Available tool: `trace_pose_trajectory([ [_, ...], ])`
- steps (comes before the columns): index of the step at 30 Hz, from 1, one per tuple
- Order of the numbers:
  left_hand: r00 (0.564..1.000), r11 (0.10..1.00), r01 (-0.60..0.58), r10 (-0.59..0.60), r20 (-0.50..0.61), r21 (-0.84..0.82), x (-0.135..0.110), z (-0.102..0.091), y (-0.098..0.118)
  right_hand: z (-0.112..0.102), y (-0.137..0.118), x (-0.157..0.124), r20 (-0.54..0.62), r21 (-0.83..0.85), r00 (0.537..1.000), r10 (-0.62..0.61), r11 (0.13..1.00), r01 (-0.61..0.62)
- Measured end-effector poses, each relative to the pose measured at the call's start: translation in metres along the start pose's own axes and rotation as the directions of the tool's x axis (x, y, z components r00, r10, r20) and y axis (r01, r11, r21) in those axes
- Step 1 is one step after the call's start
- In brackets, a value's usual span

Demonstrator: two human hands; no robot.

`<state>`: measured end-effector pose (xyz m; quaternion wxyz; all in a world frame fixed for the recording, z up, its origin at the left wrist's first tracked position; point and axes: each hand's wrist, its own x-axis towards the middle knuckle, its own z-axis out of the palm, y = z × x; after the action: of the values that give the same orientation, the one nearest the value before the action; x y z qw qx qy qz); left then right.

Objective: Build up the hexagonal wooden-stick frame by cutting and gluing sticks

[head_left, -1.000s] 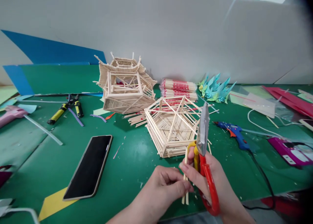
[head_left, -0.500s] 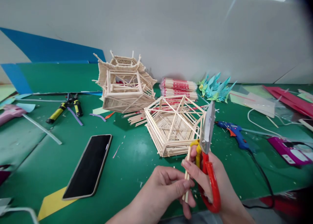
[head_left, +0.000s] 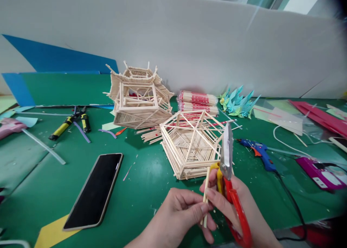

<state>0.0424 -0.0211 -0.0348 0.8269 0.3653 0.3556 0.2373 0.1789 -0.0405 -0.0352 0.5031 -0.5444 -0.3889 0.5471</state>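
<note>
Looking across our green desk (head_left: pixel 141 190), we see the big finished stick pavilion (head_left: pixel 139 100) lying on its side near the back wall, probably pushed there to keep it away from our cutting. Just in front of it sits the open hexagonal stick frame (head_left: pixel 191 147), close to our hands so it is within easy reach. A dark phone (head_left: pixel 94 192) lies face up to our left, and yellow-handled pliers (head_left: pixel 67 123) rest farther out. Wrapped bundles of sticks (head_left: pixel 197 100) are stacked behind the frame, a blue glue gun (head_left: pixel 257 150) lies to the right with its cord trailing off the desk

Our right hand (head_left: pixel 233 204) is closed around the red-handled shears (head_left: pixel 230 183), blades pointing upward and shut, as far as we can tell, held aside from the work. Our left hand (head_left: pixel 179 212) pinches a pair of thin pale sticks (head_left: pixel 206 194) between thumb and fingers; the right fingertips touch them too, which we judge steadies and aligns them. The sticks stand nearly upright above the desk's near edge, slim, straight and bare wood
</note>
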Motion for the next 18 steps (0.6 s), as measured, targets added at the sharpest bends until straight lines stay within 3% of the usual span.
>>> trace_pose_trajectory([
  [4,1.000,0.999,0.005,-0.006,-0.014,-0.052,0.003,-0.001,-0.002,0.009,0.001,-0.002,-0.125,-0.016,0.992,-0.031,0.999,0.029],
  [10,1.000,0.986,-0.008,0.006,-0.013,-0.169,0.009,-0.005,-0.017,0.013,0.006,-0.001,-0.187,-0.025,0.980,-0.070,0.997,0.066],
  [15,0.998,0.984,-0.048,0.041,-0.041,-0.173,0.010,-0.006,-0.025,0.011,0.005,-0.001,-0.164,-0.019,0.984,-0.067,0.998,0.065],
  [18,0.996,0.981,-0.064,0.052,-0.070,-0.181,0.003,-0.007,-0.022,-0.005,0.005,-0.004,-0.137,-0.078,0.988,-0.067,0.995,0.057],
])
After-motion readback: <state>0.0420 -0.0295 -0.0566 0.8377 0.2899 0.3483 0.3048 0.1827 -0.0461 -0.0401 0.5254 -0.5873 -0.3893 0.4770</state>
